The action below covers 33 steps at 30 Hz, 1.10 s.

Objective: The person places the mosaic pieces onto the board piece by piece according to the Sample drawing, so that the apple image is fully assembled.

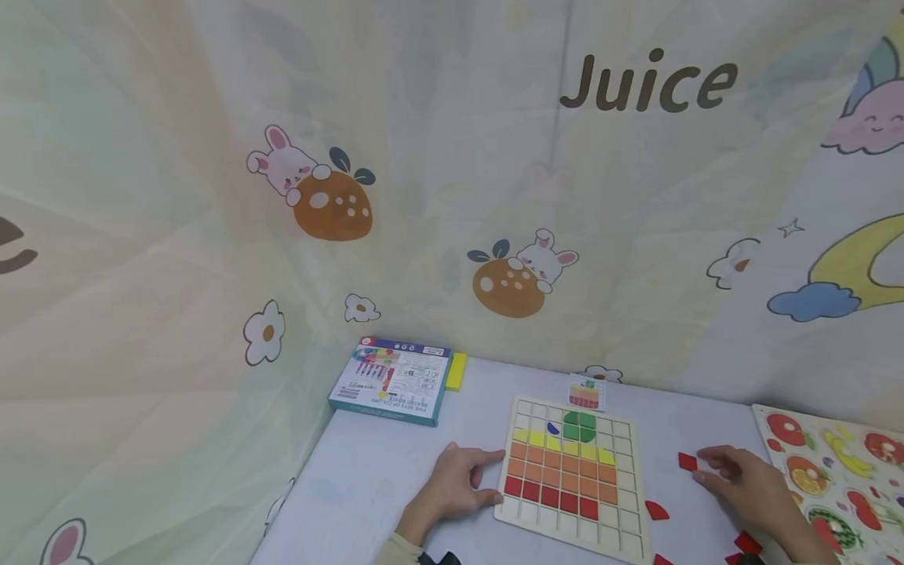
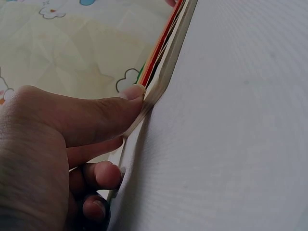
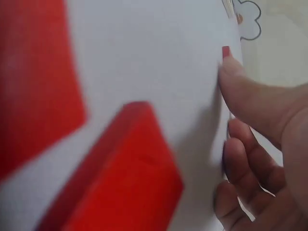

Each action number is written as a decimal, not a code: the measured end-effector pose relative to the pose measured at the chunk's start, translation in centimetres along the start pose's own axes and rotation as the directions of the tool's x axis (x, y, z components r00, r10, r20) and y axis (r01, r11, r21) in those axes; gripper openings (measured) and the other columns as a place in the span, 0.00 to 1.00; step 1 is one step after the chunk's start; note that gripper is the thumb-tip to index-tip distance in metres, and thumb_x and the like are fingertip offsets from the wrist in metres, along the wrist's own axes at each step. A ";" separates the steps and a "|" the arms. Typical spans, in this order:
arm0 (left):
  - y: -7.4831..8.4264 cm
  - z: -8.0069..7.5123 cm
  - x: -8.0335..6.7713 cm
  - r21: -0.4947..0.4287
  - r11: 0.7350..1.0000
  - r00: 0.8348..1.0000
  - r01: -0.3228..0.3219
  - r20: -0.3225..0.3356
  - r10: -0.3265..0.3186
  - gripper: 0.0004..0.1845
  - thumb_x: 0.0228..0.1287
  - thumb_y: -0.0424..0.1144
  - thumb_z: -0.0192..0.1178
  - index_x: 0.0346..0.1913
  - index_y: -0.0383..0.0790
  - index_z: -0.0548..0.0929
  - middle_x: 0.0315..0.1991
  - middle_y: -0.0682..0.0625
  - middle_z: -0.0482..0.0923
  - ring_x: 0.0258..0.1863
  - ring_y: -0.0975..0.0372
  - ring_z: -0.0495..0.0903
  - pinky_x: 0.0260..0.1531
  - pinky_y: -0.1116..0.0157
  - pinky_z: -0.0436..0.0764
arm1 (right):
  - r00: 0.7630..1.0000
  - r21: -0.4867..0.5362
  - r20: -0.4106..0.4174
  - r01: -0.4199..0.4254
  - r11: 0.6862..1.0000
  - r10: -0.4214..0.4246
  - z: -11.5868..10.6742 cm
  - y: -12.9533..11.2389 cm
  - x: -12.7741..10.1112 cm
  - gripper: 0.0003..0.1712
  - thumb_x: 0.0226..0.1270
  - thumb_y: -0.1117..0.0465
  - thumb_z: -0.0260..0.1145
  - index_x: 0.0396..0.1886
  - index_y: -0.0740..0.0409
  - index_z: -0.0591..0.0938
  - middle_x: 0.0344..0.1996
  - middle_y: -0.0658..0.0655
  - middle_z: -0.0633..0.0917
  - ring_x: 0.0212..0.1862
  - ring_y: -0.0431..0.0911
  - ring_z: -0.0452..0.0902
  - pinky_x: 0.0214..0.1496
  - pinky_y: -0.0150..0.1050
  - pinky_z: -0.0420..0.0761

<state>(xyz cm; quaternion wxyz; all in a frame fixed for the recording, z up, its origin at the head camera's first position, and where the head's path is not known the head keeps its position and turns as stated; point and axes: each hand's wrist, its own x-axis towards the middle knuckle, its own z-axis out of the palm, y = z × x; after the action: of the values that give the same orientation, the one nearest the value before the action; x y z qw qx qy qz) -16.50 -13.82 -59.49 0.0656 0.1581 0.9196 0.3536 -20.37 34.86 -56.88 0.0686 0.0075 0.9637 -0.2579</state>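
Observation:
A wooden grid board lies on the table, with a row of red tiles, rows of orange tiles, yellow pieces, a green group and a small blue piece on it. My left hand touches the board's left edge with thumb and index finger spread apart along it. To the right of the board, my right hand pinches a red square tile at its edge between thumb and index finger. In the right wrist view the tile peeks out past the thumb.
Loose red pieces lie between the board and my right forearm. A picture card stands behind the board. At the back left is a flat box beside a yellow block. A fruit-picture board lies at the right.

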 end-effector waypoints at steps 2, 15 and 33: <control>0.0 0.0 -0.1 -0.008 1.000 1.000 0.000 -0.001 0.000 0.34 0.53 0.54 0.79 0.66 0.61 0.85 0.17 0.65 0.69 0.19 0.71 0.63 0.34 0.67 0.59 | 0.999 0.002 0.002 0.034 0.999 -0.034 -0.1 -0.1 0.0 0.32 0.63 0.49 0.80 0.58 0.66 0.84 0.45 0.62 0.87 0.44 0.51 0.81 0.43 0.45 0.85; 0.1 0.1 0.0 -0.003 1.000 1.000 -0.021 -0.015 0.021 0.33 0.53 0.53 0.79 0.65 0.60 0.86 0.17 0.65 0.69 0.19 0.71 0.62 0.34 0.67 0.59 | 0.998 0.044 0.059 0.020 0.999 -0.023 0.4 -0.2 -0.4 0.31 0.67 0.45 0.77 0.55 0.67 0.84 0.41 0.53 0.87 0.41 0.45 0.79 0.36 0.30 0.77; 0.2 0.1 0.0 -0.002 1.000 1.000 0.003 -0.004 -0.003 0.34 0.52 0.53 0.80 0.66 0.61 0.85 0.17 0.65 0.69 0.18 0.70 0.63 0.34 0.67 0.59 | 0.995 0.221 0.100 0.005 0.975 -0.028 3.8 -8.5 -6.1 0.17 0.64 0.57 0.80 0.49 0.56 0.87 0.34 0.47 0.84 0.34 0.36 0.72 0.36 0.32 0.73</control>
<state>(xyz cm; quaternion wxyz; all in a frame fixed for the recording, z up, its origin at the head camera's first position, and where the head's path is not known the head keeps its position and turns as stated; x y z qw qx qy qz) -16.42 -13.59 -59.39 0.0643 0.1557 0.9197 0.3548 -14.22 25.72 -55.11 0.1145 -0.0062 0.9244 -0.3638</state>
